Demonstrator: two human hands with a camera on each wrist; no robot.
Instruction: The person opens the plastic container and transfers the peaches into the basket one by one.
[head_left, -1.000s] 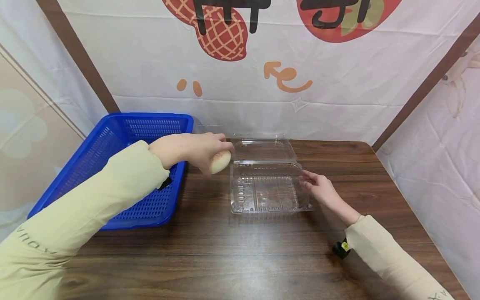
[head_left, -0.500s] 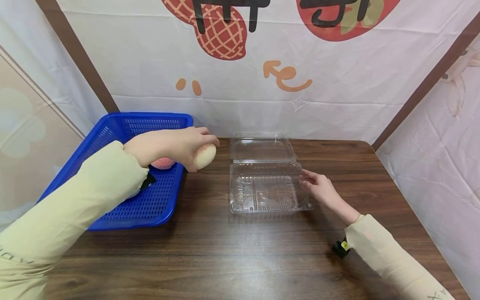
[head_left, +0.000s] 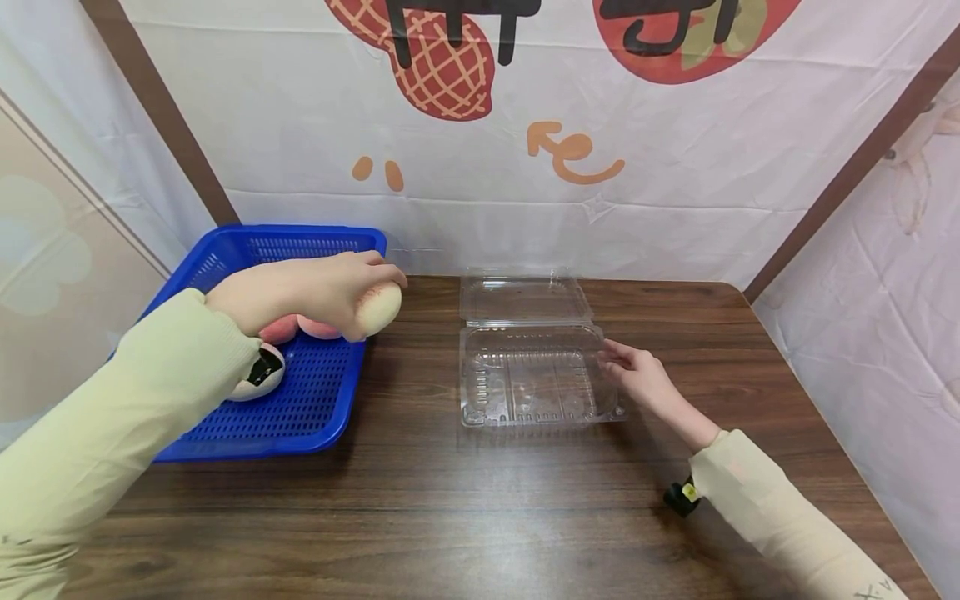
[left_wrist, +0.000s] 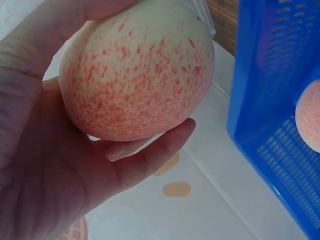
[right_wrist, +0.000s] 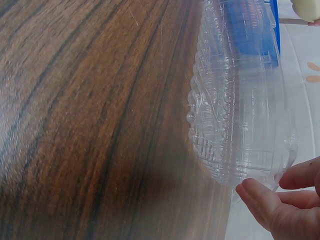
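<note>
My left hand [head_left: 352, 287] grips a pale peach with red speckles [head_left: 379, 306] and holds it above the right rim of a blue mesh basket [head_left: 300, 404]. The left wrist view shows the peach [left_wrist: 137, 75] cupped in the palm and fingers [left_wrist: 150, 155]. A clear plastic clamshell box [head_left: 528, 383] lies on the table with its lid [head_left: 523, 298] folded back. My right hand [head_left: 626, 362] rests relaxed fingers against the box's right edge. In the right wrist view the fingertips [right_wrist: 270, 205] touch the box rim [right_wrist: 240, 110].
Two pink peaches [head_left: 318, 327] [head_left: 277, 331] lie in the basket, and a third [head_left: 247, 385] shows partly under my left wrist. The brown wooden table [head_left: 480, 500] is walled by printed white sheets at the back and both sides.
My left hand has carried the peach leftward, from beside the clamshell box to over the basket's right rim. The right hand and the box have stayed put.
</note>
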